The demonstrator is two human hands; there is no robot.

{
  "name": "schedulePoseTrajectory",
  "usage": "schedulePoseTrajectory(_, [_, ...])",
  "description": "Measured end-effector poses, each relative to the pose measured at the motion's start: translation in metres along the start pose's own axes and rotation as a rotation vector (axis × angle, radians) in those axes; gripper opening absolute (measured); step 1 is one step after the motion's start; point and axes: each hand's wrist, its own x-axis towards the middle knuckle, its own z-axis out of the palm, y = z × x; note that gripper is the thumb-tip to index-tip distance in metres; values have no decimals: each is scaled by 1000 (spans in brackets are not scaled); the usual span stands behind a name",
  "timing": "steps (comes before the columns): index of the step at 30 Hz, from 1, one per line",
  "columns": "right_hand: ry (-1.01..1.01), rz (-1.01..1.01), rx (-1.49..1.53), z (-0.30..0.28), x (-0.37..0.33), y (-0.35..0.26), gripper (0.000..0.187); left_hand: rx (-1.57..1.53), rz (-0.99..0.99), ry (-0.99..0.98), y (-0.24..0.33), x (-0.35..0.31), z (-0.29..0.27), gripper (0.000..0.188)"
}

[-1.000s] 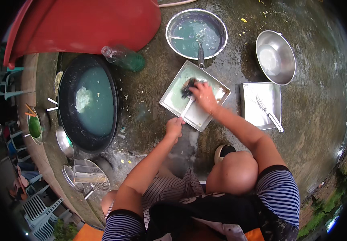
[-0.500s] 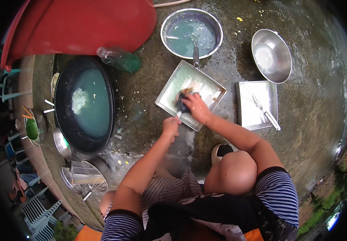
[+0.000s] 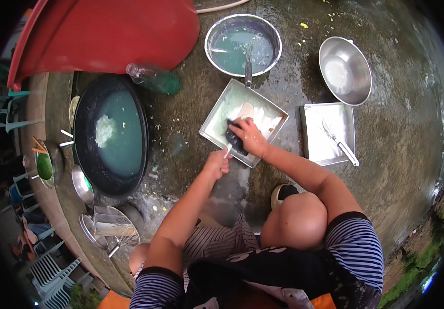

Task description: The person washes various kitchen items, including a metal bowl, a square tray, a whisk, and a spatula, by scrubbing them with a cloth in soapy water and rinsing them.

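My left hand (image 3: 218, 164) is closed round the white handle of a spatula (image 3: 246, 110), whose pale, flat blade points away from me. Wrapped about the spatula's neck is a dark scrubbing pad (image 3: 236, 141), pressed there by the bent fingers of my right hand (image 3: 250, 136). Both hands work over a square metal pan (image 3: 217, 123) on the wet ground, with whitish suds and liquid inside. Part of the spatula is hidden under the pad and my right fingers.
Left stands a black tub (image 3: 145, 154) of cloudy water with a foamy lump (image 3: 105, 131). Beyond are a green-tinted bottle (image 3: 155, 78), a red basin (image 3: 114, 36) and a round pan (image 3: 278, 51) holding a whisk. Rightward sit a steel bowl (image 3: 353, 77) and another square pan (image 3: 314, 149) with a whisk (image 3: 343, 147).
My right hand and the pad have slid slightly down the spatula toward its handle, baring more of the pale blade. My left hand keeps its grip on the handle.
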Motion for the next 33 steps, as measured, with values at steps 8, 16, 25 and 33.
schedulePoseTrajectory(8, [-235, 283, 969, -14, -7, -12, 41, -190, -127, -203, 11, 2, -24, 28])
schedulePoseTrajectory(16, [153, 184, 455, -72, 28, 17, 39, 719, 416, 268, 29, -33, -23, 26])
schedulePoseTrajectory(25, [15, 159, 39, 1, -9, -10, 38, 1024, 750, 311, -20, 0, -13, 28])
schedulePoseTrajectory(33, [23, 65, -160, -26, -1, 17, 26, 1013, 737, 375, -22, 3, -7, 28])
